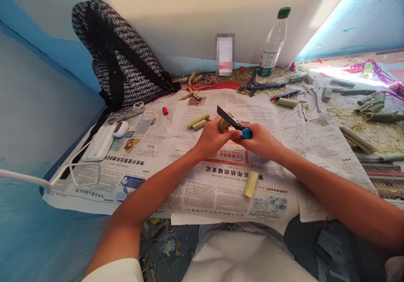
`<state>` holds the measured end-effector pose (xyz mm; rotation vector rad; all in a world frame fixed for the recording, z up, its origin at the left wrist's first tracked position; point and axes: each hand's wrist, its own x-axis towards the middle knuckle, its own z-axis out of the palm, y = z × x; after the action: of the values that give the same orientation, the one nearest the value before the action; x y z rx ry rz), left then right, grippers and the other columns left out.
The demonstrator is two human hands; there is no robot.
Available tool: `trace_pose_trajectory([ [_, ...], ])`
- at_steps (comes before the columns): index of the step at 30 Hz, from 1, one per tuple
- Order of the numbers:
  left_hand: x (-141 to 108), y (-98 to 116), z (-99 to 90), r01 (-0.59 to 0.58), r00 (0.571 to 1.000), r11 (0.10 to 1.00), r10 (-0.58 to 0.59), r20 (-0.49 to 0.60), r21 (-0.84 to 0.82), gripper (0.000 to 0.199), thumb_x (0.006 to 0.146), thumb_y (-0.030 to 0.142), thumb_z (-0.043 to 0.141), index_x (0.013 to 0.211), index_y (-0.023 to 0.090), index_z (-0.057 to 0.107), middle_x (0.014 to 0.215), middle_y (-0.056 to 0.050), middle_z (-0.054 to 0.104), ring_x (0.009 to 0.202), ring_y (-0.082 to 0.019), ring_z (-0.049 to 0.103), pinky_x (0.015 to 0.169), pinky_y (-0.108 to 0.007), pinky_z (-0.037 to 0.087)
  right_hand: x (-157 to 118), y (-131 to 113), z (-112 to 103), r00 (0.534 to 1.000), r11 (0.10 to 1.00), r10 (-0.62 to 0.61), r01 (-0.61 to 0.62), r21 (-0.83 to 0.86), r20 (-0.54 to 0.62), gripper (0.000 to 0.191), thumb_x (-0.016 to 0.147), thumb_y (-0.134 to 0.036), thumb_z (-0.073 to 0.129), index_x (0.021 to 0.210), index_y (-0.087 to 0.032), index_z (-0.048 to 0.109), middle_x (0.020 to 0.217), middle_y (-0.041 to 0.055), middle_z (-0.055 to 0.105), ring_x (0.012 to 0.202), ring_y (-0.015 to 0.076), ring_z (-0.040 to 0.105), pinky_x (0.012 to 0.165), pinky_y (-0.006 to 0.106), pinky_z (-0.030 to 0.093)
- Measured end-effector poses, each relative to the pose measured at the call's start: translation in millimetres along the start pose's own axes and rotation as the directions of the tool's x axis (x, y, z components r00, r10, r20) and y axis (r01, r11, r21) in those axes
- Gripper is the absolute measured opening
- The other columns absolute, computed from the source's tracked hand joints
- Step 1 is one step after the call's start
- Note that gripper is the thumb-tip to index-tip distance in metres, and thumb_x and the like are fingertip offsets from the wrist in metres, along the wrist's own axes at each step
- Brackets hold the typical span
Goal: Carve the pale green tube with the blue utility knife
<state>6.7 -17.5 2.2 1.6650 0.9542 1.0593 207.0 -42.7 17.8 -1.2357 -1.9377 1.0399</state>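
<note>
My left hand (211, 138) grips a short pale-green bamboo piece (223, 125) above the newspaper (202, 181). My right hand (261, 141) holds a blue-handled utility knife (235, 123), its dark blade angled up and left against the bamboo piece. Both hands meet at the middle of the paper. Two cut bamboo pieces (198, 121) lie just left of my left hand. Another cut piece (251, 184) lies on the paper nearer to me.
A patterned black-and-white bag (116, 59) leans in the left corner. A plastic water bottle (273, 46) stands by the wall. A white power bank (100, 143) with cable and a phone (126, 113) lie at left. Green bamboo stalks (372, 105) and shavings cover the right.
</note>
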Motion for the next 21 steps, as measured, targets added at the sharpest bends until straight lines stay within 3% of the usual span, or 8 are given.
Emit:
trace_pose_trajectory([
  [10, -2, -4, 6.6, 0.007, 0.998, 1.000, -0.008, -0.056, -0.019, 0.062, 0.071, 0.068, 0.093, 0.070, 0.020, 0.054, 0.063, 0.007, 0.037, 0.059, -0.010, 0.028, 0.053, -0.030, 0.019, -5, -4, 5, 0.998, 0.999, -0.018, 0.015, -0.052, -0.060, 0.025, 0.099, -0.046, 0.067, 0.095, -0.022, 0.072, 0.093, 0.0037, 0.076, 0.083, 0.0230, 0.064, 0.075, 0.035, 0.043],
  [15, -4, -4, 13.4, 0.019, 0.994, 1.000, -0.019, -0.107, -0.007, 0.059, 0.074, 0.070, 0.090, 0.072, 0.020, 0.058, 0.063, 0.006, 0.041, 0.060, -0.011, 0.032, 0.054, -0.030, 0.022, -6, -5, 8, 0.993, 0.994, 0.043, -0.053, -0.092, -0.107, 0.038, 0.099, -0.057, 0.065, 0.087, -0.021, 0.070, 0.090, 0.0057, 0.075, 0.079, 0.0230, 0.061, 0.072, 0.036, 0.041],
  [21, -5, 5, 23.9, 0.028, 0.990, 0.999, -0.034, -0.135, -0.046, 0.062, 0.082, 0.077, 0.079, 0.073, 0.020, 0.057, 0.066, 0.004, 0.044, 0.063, -0.012, 0.036, 0.059, -0.030, 0.029, -3, -2, 7, 0.978, 0.988, 0.152, -0.152, 0.013, -0.145, 0.049, 0.092, -0.070, 0.070, 0.087, -0.021, 0.068, 0.072, 0.0007, 0.065, 0.068, 0.0188, 0.052, 0.062, 0.033, 0.037],
])
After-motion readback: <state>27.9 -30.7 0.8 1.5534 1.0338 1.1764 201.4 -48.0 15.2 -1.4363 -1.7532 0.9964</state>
